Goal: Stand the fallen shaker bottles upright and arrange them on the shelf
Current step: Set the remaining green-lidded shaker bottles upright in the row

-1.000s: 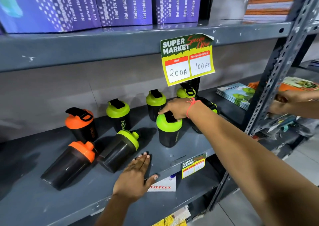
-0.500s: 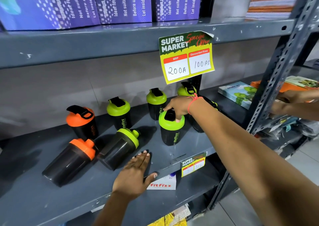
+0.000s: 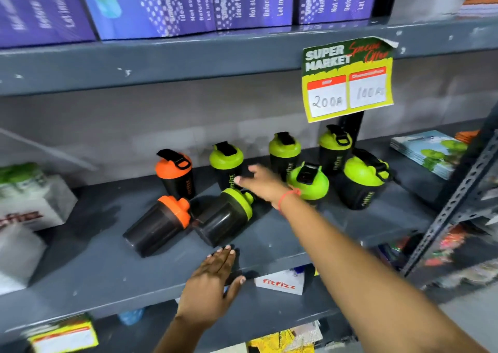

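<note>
Even indoor light, soft shadows, motion blur throughout (edges bowed by wide-angle).

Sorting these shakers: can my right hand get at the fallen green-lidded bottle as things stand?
Probably yes. Your right hand hovers open just above the fallen green-lidded bottle, nothing between them; the left hand rests flat at the shelf edge.

Purple printed boxes (image 3: 242, 2) line the upper tier, far side. A yellow and green "SUPER MARKET" price card (image 3: 347, 80) hangs from that tier's front edge at right, handwritten "200" in its left panel. A stack of booklets with green cover art (image 3: 428, 150) lies at far right. White "fitfizz" cartons (image 3: 29, 207) stand at left. A white "fitfizz" label (image 3: 279, 282) sits below the near edge.
</note>
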The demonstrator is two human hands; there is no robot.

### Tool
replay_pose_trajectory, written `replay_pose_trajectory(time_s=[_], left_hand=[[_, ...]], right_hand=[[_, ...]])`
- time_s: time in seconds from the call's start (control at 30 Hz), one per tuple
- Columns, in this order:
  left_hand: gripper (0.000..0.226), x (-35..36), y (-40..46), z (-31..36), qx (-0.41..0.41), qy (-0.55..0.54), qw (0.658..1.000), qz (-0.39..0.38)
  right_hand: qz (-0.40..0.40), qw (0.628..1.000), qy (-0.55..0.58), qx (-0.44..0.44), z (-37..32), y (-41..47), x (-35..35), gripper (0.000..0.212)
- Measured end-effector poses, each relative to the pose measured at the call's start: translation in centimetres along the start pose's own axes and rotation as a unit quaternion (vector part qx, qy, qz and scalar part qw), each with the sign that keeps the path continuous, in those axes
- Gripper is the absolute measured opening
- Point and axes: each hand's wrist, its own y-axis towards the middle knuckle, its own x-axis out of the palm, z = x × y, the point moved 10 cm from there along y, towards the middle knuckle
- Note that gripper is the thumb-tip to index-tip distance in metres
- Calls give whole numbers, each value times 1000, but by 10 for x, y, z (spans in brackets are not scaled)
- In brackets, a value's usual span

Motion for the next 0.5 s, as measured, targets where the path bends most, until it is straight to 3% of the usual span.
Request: replay_pose_trajectory(time_s=[0.13, 0.27, 0.4, 0.5], left_hand=[[45, -12, -20, -32, -51, 12, 998, 21], [48, -24, -35, -68, -99, -34, 994, 15], [60, -24, -35, -80, -70, -31, 997, -8], [60, -11, -27, -88, -54, -92, 992, -63]], right_hand=[[36, 989, 92, 107, 39, 9, 50, 76], [108, 969, 190, 118, 40, 13, 55, 63], [155, 970, 150, 110, 30, 5, 46, 50], [237, 971, 17, 9, -4, -12, 23, 53]])
